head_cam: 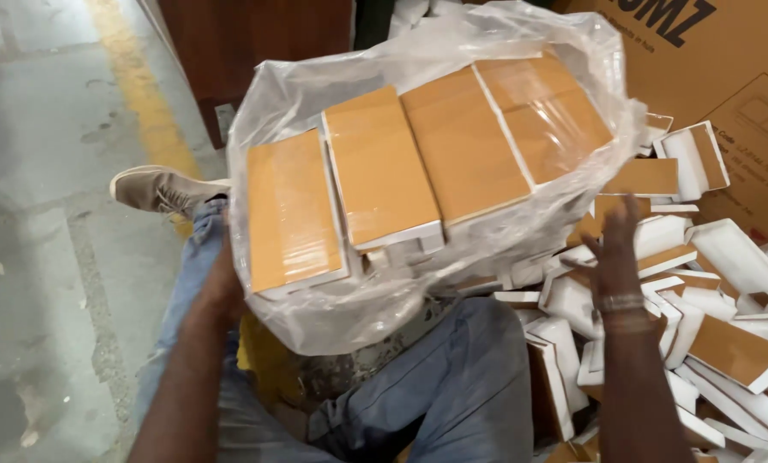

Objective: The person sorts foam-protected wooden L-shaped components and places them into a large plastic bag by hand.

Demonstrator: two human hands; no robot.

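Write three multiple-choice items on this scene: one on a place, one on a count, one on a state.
1. Where is the loose pile of boxes?
A. to the person's right
B. on the grey floor at the left
C. inside the bag

2. How many boxes show in the top row within the clear plastic bag?
A. one
B. four
C. nine

3. How is the right hand?
A. clenched
B. open, fingers spread
C. gloved

Answers:
1. A, the pile lies by the right arm.
2. B, four orange tops lie side by side.
3. B, bare fingers splay beside the bag; the left hand supports the bag's other end.
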